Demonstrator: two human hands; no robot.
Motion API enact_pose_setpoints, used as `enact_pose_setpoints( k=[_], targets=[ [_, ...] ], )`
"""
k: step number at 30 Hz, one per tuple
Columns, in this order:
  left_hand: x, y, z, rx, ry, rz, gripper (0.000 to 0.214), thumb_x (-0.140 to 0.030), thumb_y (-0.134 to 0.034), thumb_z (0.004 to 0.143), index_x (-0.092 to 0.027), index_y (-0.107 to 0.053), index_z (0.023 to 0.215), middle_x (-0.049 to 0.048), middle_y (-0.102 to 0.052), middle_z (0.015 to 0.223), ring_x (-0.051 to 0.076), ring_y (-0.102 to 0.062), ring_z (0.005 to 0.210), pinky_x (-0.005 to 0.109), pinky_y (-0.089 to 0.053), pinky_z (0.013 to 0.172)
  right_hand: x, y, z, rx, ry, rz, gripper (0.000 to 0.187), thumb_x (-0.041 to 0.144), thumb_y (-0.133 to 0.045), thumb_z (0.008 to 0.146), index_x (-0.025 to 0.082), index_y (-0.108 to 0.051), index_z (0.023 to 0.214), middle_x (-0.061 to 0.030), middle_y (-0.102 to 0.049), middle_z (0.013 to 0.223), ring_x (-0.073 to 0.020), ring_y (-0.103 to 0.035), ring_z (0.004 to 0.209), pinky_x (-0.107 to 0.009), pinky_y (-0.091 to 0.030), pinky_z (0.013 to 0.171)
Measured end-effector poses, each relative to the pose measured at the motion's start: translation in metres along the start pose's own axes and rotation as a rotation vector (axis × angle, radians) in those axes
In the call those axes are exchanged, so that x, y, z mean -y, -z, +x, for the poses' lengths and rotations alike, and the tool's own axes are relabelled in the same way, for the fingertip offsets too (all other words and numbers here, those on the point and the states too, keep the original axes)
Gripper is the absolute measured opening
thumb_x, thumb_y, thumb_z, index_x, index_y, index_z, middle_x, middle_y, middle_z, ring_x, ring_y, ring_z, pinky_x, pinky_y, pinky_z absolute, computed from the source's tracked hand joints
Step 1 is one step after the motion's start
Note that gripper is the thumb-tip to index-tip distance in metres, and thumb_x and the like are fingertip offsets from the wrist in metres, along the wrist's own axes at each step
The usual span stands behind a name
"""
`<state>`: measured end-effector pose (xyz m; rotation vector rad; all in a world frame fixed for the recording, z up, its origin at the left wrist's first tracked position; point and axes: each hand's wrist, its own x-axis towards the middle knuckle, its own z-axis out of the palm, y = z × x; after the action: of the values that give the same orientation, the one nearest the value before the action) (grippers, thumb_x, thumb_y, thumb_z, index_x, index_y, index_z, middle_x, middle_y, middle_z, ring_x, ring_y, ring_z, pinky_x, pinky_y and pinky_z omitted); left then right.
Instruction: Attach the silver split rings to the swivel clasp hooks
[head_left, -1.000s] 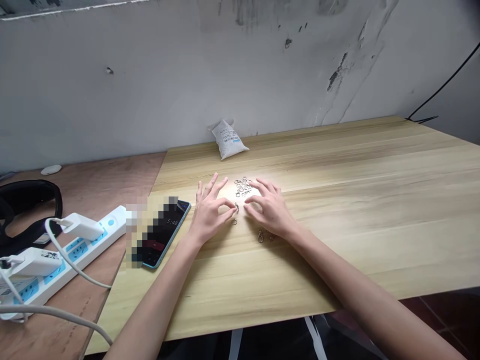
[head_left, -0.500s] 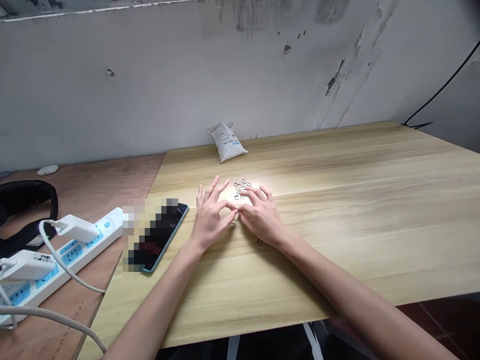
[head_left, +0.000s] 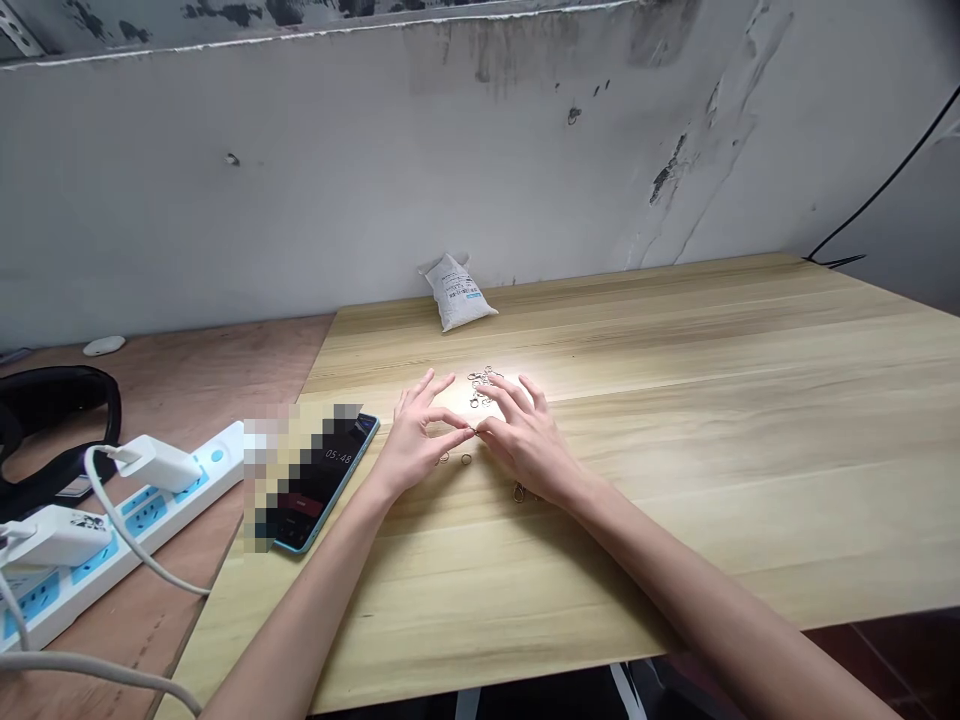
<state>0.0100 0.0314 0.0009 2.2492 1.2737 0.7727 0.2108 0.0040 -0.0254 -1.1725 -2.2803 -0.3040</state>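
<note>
My left hand (head_left: pixel 418 437) and my right hand (head_left: pixel 531 437) meet fingertip to fingertip over the table. Each pinches thumb against index finger, the other fingers raised and spread. A small metal ring (head_left: pixel 475 431) is held between the two pinches, mostly covered by the fingertips. Just beyond my right fingers lies a pile of small metal rings and clasps (head_left: pixel 480 388). One loose ring (head_left: pixel 466 460) rests below the fingertips. Another metal ring (head_left: pixel 518 492) sits beside my right wrist, partly shaded, and more rings (head_left: pixel 444 457) peek out by my left thumb.
A white labelled packet (head_left: pixel 459 293) lies toward the wall on the wooden table (head_left: pixel 712 420). Left of my hands is a phone (head_left: pixel 326 480) with a timer, partly pixelated. A power strip (head_left: pixel 180 490) with chargers and cables, and a black headband-like item (head_left: pixel 112 400), occupy the lower-left surface.
My left hand has turned slightly and lowered its raised fingers, uncovering rings near its thumb. Both hands keep their pinch at the same spot. The view has tilted up a little.
</note>
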Motion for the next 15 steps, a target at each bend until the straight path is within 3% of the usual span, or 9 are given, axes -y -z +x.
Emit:
enact_pose_setpoints(
  k=[4,8,12,15],
  targets=[
    [-0.004,0.000,-0.001,-0.072,-0.162,0.278,0.011,-0.032,-0.069,0.085,-0.027,-0.074,0.077,0.0012,-0.044,0.151,0.032,-0.023,0.148,0.070,-0.005,0.117,-0.003,0.004,0.001,0.070,-0.040,0.073,0.019,0.019,-0.049,0.096,0.017,-0.065,0.086,-0.0145,-0.050,0.143,-0.0310,-0.029,0.144,-0.059,-0.024,0.114],
    [-0.012,-0.006,-0.002,-0.106,-0.371,0.531,0.018,-0.014,-0.062,0.086,-0.022,-0.069,0.071,0.0017,-0.044,0.151,0.030,-0.028,0.147,0.067,0.002,0.119,-0.010,0.005,-0.001,0.113,-0.095,0.224,0.018,0.022,-0.049,0.096,0.020,-0.065,0.087,-0.0111,-0.052,0.142,-0.0286,-0.028,0.145,-0.060,-0.028,0.112],
    [-0.004,0.001,-0.001,-0.126,-0.283,0.503,0.008,-0.026,-0.066,0.087,-0.024,-0.072,0.083,0.0058,-0.046,0.150,0.033,-0.030,0.145,0.071,-0.006,0.117,-0.025,-0.004,-0.002,0.074,-0.192,0.262,0.016,0.027,-0.056,0.093,0.024,-0.070,0.086,-0.0073,-0.059,0.135,-0.0290,-0.037,0.140,-0.060,-0.031,0.108],
    [0.007,0.013,-0.001,-0.002,-0.240,0.409,0.013,-0.034,-0.063,0.089,-0.027,-0.074,0.091,0.0051,-0.051,0.145,0.030,-0.032,0.144,0.068,-0.015,0.117,-0.038,-0.008,0.000,0.030,-0.273,0.181,0.016,0.024,-0.058,0.091,0.023,-0.073,0.097,-0.0117,-0.060,0.133,-0.0310,-0.044,0.133,-0.058,-0.034,0.105]
  ],
)
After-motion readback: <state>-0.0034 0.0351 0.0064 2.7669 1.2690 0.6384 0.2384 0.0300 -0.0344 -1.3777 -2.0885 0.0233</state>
